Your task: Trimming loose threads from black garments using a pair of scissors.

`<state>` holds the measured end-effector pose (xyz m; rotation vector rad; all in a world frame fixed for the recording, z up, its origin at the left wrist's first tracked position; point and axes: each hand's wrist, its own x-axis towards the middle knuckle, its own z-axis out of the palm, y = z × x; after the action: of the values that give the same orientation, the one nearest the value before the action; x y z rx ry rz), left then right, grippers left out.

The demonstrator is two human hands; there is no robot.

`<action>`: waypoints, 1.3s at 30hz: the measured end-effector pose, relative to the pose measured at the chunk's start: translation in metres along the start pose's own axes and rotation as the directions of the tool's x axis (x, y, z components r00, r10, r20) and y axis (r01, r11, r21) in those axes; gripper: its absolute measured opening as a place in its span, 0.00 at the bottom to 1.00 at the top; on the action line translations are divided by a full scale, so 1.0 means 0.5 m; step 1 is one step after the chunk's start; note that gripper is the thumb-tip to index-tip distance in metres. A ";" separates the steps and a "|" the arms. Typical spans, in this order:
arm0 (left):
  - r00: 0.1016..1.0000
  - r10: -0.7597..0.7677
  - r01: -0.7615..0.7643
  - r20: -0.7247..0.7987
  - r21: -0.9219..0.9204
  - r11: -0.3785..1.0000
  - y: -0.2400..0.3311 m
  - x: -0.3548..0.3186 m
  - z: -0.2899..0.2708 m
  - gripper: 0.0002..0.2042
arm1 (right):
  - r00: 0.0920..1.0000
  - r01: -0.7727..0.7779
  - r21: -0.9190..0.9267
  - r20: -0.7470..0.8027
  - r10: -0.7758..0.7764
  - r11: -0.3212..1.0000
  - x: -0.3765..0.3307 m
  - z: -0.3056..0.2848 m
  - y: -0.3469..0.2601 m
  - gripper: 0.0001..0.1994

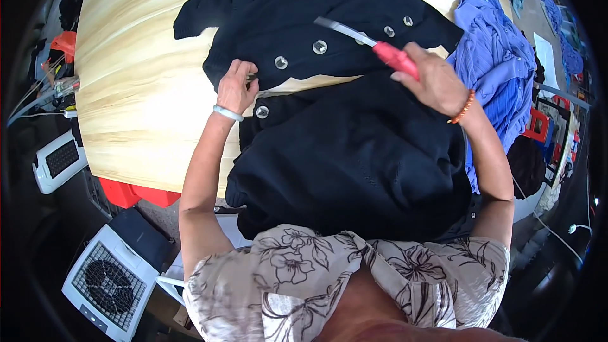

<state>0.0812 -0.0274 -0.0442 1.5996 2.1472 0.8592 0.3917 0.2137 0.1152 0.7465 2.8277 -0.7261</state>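
Note:
A black knit cardigan (266,9) with several large shiny round buttons lies opened out on the wooden table (126,76). One of its buttons (320,47) shows near the middle of the far front panel. More black knit fabric (354,152) spreads from the table's near side over my lap, with another button at its left edge. My left hand (237,85) pinches the cardigan's front edge at the left; something small and dark shows at its fingertips. Above the right side of the cloth, my right hand (437,79) grips a red-handled tool (396,58) with a flat metal blade pointing up-left.
Blue-purple clothes (494,57) are heaped along the table's right side. Below the left edge are red plastic stools (136,192) and a white fan-like appliance (111,285). A red-orange object (64,44) and cables lie beyond the left edge. Shelves with mixed goods stand at far right.

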 end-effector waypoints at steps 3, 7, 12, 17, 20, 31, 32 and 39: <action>0.996 -0.092 0.093 0.012 -0.066 0.993 0.010 0.018 0.002 0.13 | 0.981 0.128 0.183 0.123 -0.152 0.975 0.033 0.055 -0.033 0.17; 0.981 -0.182 0.192 0.072 -0.171 0.966 0.004 0.017 0.003 0.11 | 0.951 0.165 0.061 0.256 -0.175 0.984 0.090 0.085 -0.098 0.15; 0.988 0.132 -0.123 -0.076 0.110 0.986 0.016 0.007 -0.003 0.11 | 0.944 0.200 0.058 0.256 -0.208 0.978 0.092 0.061 -0.116 0.11; 0.994 0.057 -0.073 -0.091 -0.175 0.982 0.109 0.064 0.020 0.18 | 0.981 0.086 0.010 0.176 -0.087 0.996 0.028 0.021 -0.068 0.14; 1.000 0.000 0.002 0.007 -0.233 0.972 0.077 0.088 0.073 0.13 | 0.977 0.063 -0.103 0.210 -0.041 0.993 0.013 0.015 -0.064 0.13; 0.991 -0.055 0.081 0.122 -0.217 0.973 0.079 0.116 0.074 0.13 | 0.982 0.014 -0.112 0.188 0.007 0.994 -0.028 -0.001 -0.047 0.11; 0.990 -0.015 0.034 0.140 -0.137 0.990 0.086 0.119 0.072 0.13 | 0.981 0.027 -0.112 0.194 -0.005 0.993 -0.033 0.001 -0.046 0.11; 0.949 0.299 -0.304 -0.097 -0.035 0.952 0.179 0.142 0.092 0.19 | 0.995 0.061 -0.005 0.084 -0.061 0.998 -0.054 0.003 -0.022 0.09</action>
<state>0.1528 0.0690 -0.0158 1.9299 1.9488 1.0859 0.4095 0.1930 0.1249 0.6160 2.7871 -0.7365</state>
